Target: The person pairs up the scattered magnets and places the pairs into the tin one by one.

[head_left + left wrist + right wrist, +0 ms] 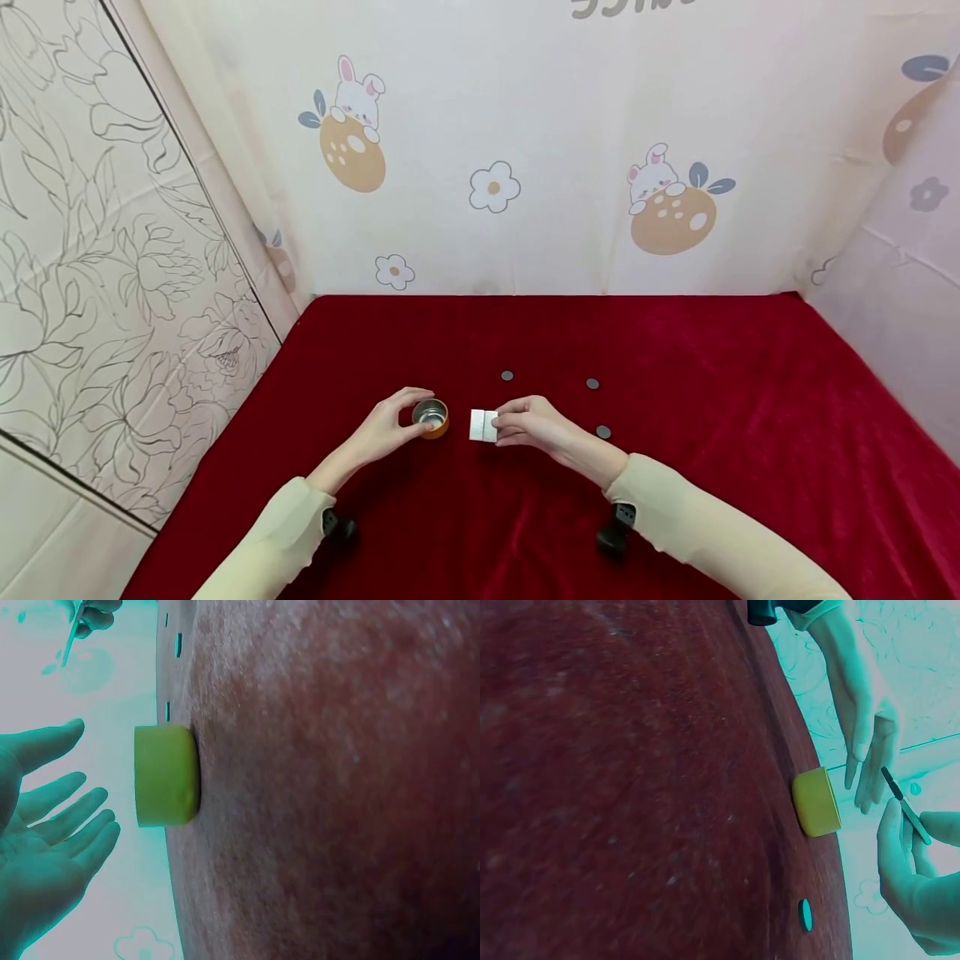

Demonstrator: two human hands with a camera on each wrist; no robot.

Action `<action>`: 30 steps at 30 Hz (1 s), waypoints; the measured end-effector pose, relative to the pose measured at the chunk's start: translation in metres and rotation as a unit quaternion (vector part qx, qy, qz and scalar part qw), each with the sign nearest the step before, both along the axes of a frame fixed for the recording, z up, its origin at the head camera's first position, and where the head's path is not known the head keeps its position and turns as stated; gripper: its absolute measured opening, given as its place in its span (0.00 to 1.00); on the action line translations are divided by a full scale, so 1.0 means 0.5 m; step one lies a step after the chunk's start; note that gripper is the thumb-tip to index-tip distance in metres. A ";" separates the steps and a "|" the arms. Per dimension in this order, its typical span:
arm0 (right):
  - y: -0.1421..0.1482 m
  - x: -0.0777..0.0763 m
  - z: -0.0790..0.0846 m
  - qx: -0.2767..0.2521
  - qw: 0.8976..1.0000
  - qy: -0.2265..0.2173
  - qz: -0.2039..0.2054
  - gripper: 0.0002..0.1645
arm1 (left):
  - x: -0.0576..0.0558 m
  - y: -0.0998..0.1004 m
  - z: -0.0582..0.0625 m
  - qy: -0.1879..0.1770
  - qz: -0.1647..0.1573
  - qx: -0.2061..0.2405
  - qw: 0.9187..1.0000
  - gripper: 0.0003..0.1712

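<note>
Well inside the far edge of the red cloth [420,342], one orange tin [165,776] stands mouth up. The left hand [388,423] hangs just above it, fingers loosely extended; the right hand [536,425] pinches one flat white piece [477,425] near the tin. Three grey discs [592,384] lie beyond and right of that piece, with broad cloth running from them to the right edge.

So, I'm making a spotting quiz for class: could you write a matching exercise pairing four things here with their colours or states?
1. Tin
2. White piece
3. Small discs
4. Left hand

A. Grey, lying on red cloth
B. Open, holding nothing
C. Pinched by the right hand
D. Orange outside

Pairs: 1-D, 2-C, 3-A, 4-B
</note>
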State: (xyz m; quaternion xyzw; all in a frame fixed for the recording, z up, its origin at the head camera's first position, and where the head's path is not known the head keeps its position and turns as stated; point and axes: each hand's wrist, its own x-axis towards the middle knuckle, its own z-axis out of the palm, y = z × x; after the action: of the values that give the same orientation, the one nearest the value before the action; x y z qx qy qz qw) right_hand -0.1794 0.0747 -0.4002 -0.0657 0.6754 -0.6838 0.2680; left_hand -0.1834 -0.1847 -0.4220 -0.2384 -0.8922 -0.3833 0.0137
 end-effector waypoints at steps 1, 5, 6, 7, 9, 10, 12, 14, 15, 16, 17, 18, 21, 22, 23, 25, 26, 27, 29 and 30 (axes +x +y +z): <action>-0.004 -0.002 0.000 -0.001 1.000 -0.002 -0.003 0.19 | -0.001 -0.002 -0.001 -0.004 0.000 -0.002 1.000 0.27; -0.020 -0.010 -0.001 -0.006 1.000 -0.009 -0.010 0.20 | -0.009 -0.009 -0.007 -0.023 -0.003 -0.003 1.000 0.30; -0.023 -0.013 -0.001 -0.007 1.000 -0.011 -0.011 0.20 | -0.011 -0.010 -0.008 -0.030 -0.002 -0.004 1.000 0.31; -0.027 -0.015 -0.001 -0.009 1.000 -0.011 -0.013 0.20 | -0.012 -0.011 -0.009 -0.038 -0.001 -0.003 0.999 0.32; -0.034 -0.020 -0.002 -0.011 1.000 -0.013 -0.019 0.20 | -0.016 -0.012 -0.012 -0.052 0.001 -0.004 0.999 0.32; -0.037 -0.023 -0.002 -0.011 1.000 -0.013 -0.021 0.20 | -0.017 -0.012 -0.014 -0.056 0.000 -0.005 0.998 0.33; -0.043 -0.026 -0.002 -0.012 0.999 -0.015 -0.027 0.20 | -0.020 -0.013 -0.016 -0.064 -0.002 -0.003 0.998 0.33; -0.050 -0.030 -0.002 -0.013 0.999 -0.015 -0.032 0.19 | -0.017 -0.009 -0.008 -0.073 -0.006 0.001 0.997 0.33; -0.054 -0.032 -0.002 -0.016 0.999 -0.017 -0.034 0.19 | -0.018 -0.009 -0.010 -0.077 -0.007 0.003 0.997 0.33; -0.058 -0.033 -0.002 -0.018 0.999 -0.019 -0.037 0.19 | -0.019 -0.009 -0.011 -0.077 -0.008 0.005 0.997 0.33; -0.062 -0.035 -0.003 -0.021 0.999 -0.022 -0.041 0.19 | -0.020 -0.009 -0.012 -0.080 -0.008 0.008 0.997 0.33; -0.067 -0.037 -0.004 -0.022 0.998 -0.025 -0.045 0.19 | -0.022 -0.009 -0.013 -0.081 -0.007 0.009 0.997 0.33; -0.079 -0.043 -0.006 -0.027 0.998 -0.034 -0.055 0.19 | -0.031 -0.013 -0.028 -0.076 -0.008 0.013 0.997 0.32; -0.083 -0.044 -0.007 -0.027 0.997 -0.035 -0.057 0.19 | -0.032 -0.013 -0.029 -0.074 -0.009 0.014 0.997 0.31; -0.087 -0.045 -0.008 -0.027 0.997 -0.035 -0.060 0.19 | -0.033 -0.014 -0.030 -0.074 -0.010 0.015 0.997 0.31; -0.093 -0.047 -0.009 -0.026 0.997 -0.035 -0.063 0.19 | -0.035 -0.014 -0.031 -0.074 -0.014 0.015 0.997 0.30; -0.096 -0.049 -0.011 -0.028 0.997 -0.033 -0.064 0.19 | -0.036 -0.015 -0.031 -0.073 -0.016 0.014 0.997 0.29; -0.099 -0.050 -0.012 -0.028 0.997 -0.032 -0.064 0.19 | -0.037 -0.015 -0.031 -0.072 -0.018 0.013 0.997 0.29; -0.104 -0.053 -0.016 -0.029 0.997 -0.030 -0.065 0.18 | -0.038 -0.015 -0.029 -0.070 -0.021 0.012 0.997 0.29; -0.106 -0.054 -0.018 -0.028 0.997 -0.029 -0.066 0.18 | -0.039 -0.015 -0.028 -0.068 -0.023 0.013 0.997 0.29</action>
State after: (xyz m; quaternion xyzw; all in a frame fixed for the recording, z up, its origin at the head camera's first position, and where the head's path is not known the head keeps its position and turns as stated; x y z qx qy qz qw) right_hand -0.2063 0.0218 -0.4090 -0.0082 0.6506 -0.7205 0.2400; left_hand -0.2028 -0.1921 -0.4362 -0.2323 -0.8803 -0.4102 -0.0533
